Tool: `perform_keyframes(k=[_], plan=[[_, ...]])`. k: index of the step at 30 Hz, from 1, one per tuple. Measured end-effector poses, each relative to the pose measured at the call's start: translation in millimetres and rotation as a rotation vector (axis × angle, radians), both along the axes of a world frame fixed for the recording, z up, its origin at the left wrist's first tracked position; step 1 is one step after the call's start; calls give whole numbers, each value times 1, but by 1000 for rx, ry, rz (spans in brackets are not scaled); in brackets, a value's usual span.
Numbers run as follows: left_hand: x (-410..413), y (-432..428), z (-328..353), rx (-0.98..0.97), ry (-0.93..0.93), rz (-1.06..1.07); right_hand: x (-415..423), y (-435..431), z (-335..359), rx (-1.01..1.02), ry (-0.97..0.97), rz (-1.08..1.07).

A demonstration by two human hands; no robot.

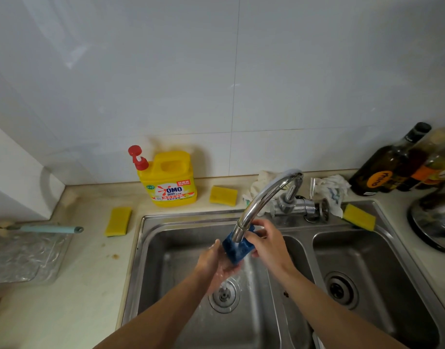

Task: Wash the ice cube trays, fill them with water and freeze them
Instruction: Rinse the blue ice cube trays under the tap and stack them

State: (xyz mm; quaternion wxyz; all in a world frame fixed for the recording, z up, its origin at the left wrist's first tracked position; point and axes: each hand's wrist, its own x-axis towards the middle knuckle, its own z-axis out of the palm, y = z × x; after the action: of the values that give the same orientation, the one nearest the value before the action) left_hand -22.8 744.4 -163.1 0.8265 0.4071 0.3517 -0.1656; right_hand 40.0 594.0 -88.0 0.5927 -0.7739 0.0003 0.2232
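Counter, far left: we log what seems to be a clear plastic tray, with a pale blue handle lying across its far edge. Next comes a yellow sponge, then a yellow detergent bottle with a red pump against the wall, and a second sponge to its right.

Left basin of the steel sink: our left hand, fingers straight, palm pressed flat against the blue ice cube tray. The tray sits under the running tap, above the drain. Our right hand grips the tray's right end, fingers curled round it.

Sink's far rim, right: a third sponge. Far right: dark bottles, a steel lid.
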Motion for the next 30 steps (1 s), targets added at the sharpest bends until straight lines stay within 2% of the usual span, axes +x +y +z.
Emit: perform_keyframes(k=[10,17,23,26,30], plan=[[-2,-8,5,31,-24,-159,3,-9,6,-19,-15,-51],[-4,-8,7,60,-29,-168,3,-12,8,0,1,-76],[-3,-5,15,127,19,16,0,-8,5,19,64,-45],[-3,0,18,109,89,163,-4,-4,1,29,137,-15],[1,12,23,182,111,218,-10,0,-2,26,277,24]])
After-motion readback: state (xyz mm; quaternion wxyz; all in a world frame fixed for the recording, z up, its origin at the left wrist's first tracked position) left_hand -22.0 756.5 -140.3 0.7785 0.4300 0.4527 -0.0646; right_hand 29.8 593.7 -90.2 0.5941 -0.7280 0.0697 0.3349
